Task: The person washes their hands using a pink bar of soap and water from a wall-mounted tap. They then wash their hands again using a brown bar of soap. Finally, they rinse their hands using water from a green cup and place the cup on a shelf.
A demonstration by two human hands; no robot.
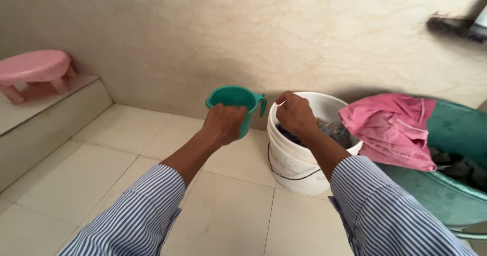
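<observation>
Green mug (pixel 237 101) — upright, handled, clasped in left hand (pixel 223 123).

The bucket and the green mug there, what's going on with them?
A person in a striped shirt stands over a white bucket on a tiled floor. The left hand holds a green mug up beside the bucket, while the right hand reaches into the bucket, onto the dark clothes inside. To the right, a pink garment hangs over the rim of a big green tub. A pink stool sits on a step at far left.
</observation>
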